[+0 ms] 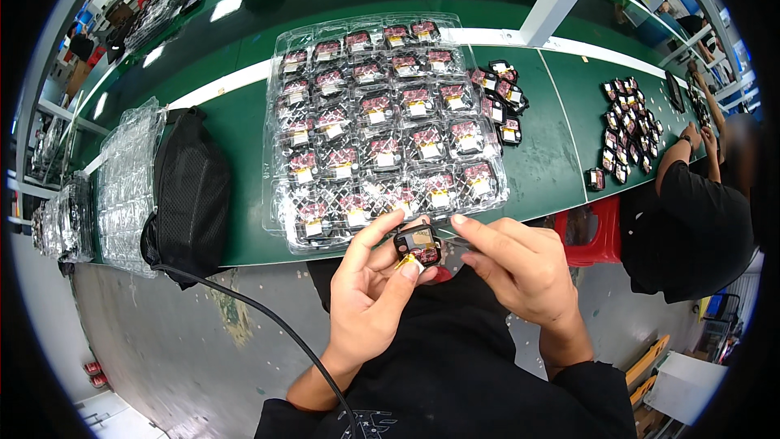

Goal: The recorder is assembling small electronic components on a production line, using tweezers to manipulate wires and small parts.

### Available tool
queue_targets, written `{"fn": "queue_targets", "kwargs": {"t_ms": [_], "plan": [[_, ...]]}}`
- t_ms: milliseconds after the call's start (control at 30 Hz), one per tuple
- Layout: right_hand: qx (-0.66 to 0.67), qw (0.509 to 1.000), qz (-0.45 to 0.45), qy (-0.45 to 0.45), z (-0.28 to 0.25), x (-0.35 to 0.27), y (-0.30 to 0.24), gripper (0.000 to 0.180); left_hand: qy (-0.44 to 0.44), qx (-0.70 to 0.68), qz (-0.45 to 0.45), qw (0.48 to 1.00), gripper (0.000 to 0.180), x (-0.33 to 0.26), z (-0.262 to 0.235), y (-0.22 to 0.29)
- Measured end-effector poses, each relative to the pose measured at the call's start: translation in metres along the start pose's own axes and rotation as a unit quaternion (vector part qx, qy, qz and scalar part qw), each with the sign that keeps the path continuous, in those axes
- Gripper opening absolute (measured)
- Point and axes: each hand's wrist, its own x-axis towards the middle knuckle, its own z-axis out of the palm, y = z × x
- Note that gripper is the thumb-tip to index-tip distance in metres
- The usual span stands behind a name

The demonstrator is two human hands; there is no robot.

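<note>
1. Your left hand (370, 289) pinched the module (418, 245) between thumb and fingers, just above your lap.
2. Your right hand (520, 264) had fingertips closed on the module's right edge.
3. Tray (280, 195) of like parts sat just beyond, on the green table (552, 162).
4. Loose modules (500, 102) lay right of the tray; black bag (191, 195) left.

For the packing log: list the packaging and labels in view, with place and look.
Clear plastic tray: on the green table ahead, a grid of pockets holding small dark parts.
Part labels: small white and yellow patches on the trayed parts.
Empty clear trays: stacked at the table's left end.
</note>
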Motion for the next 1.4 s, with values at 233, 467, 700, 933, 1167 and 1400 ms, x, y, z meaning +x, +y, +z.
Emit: {"fn": "queue_targets", "kwargs": {"t_ms": [233,467,700,933,1167,1400], "plan": [[-0.08,0.994,-0.068,-0.019,-0.016,0.009,0.006,0.025,0.012,0.151,0.062,0.987,0.056,-0.004,-0.001,0.001],[-0.189,0.974,-0.126,0.009,-0.016,0.014,-0.004,0.028,0.006,0.189,0.068,0.98,0.056,-0.007,-0.001,-0.003],[-0.171,0.975,-0.141,-0.034,-0.026,0.019,0.002,0.02,-0.004,0.196,0.062,0.979,0.056,-0.007,-0.002,0.003],[-0.145,0.979,-0.139,-0.043,-0.026,0.023,-0.003,0.017,-0.003,0.086,-0.018,0.996,0.056,-0.007,0.002,0.012],[-0.148,0.978,-0.145,-0.037,-0.024,0.023,0.002,0.018,0.002,0.082,-0.027,0.996,0.055,-0.005,0.006,0.015],[-0.178,0.971,-0.156,-0.04,-0.019,0.021,-0.002,0.022,0.004,0.129,0.057,0.99,0.052,-0.003,0.003,-0.001]]}}
